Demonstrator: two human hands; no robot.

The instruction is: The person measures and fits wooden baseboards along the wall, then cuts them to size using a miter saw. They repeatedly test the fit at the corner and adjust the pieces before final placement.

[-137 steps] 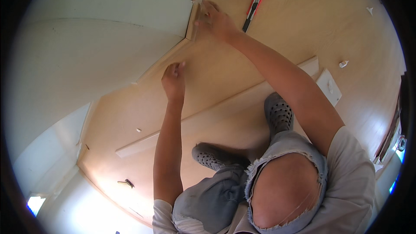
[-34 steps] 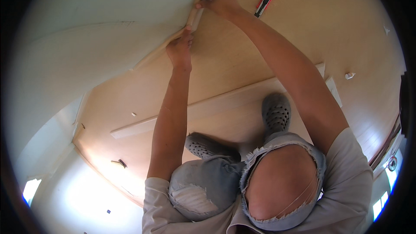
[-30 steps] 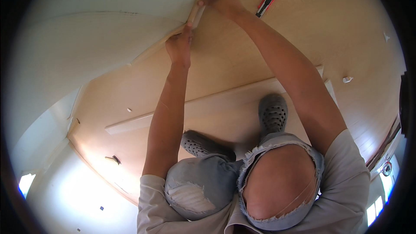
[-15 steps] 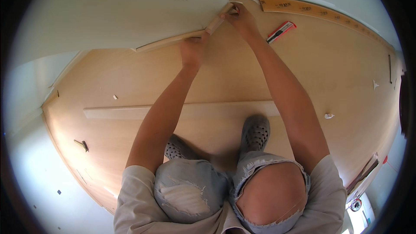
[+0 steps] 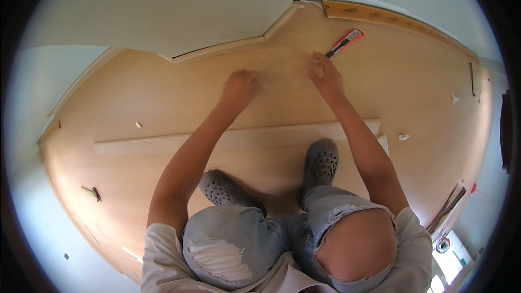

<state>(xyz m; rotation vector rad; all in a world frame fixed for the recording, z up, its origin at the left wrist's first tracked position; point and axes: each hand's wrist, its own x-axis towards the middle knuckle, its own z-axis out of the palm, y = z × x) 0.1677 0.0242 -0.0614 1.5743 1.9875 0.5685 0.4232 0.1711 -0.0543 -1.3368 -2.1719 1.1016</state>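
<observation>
Left hand [image 5: 239, 91] blurred, finger spread I cannot tell — right hand [image 5: 328, 80] with fingers parted, near a red utility knife [image 5: 345, 41] on the floor [image 5: 173, 95]

The blurred left hand [image 5: 241, 87] is over the wooden floor [image 5: 287, 100]; the right hand [image 5: 327, 80] is near a red knife [image 5: 346, 42].

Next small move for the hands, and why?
I'd probably bring the right hand onto the knife, toward its red end: the knife lies just beyond the fingertips, and nothing shows in that hand. The left hand is blurred, but both are off the trim. Whether the blade is out is too small to tell, so go gently.
</observation>
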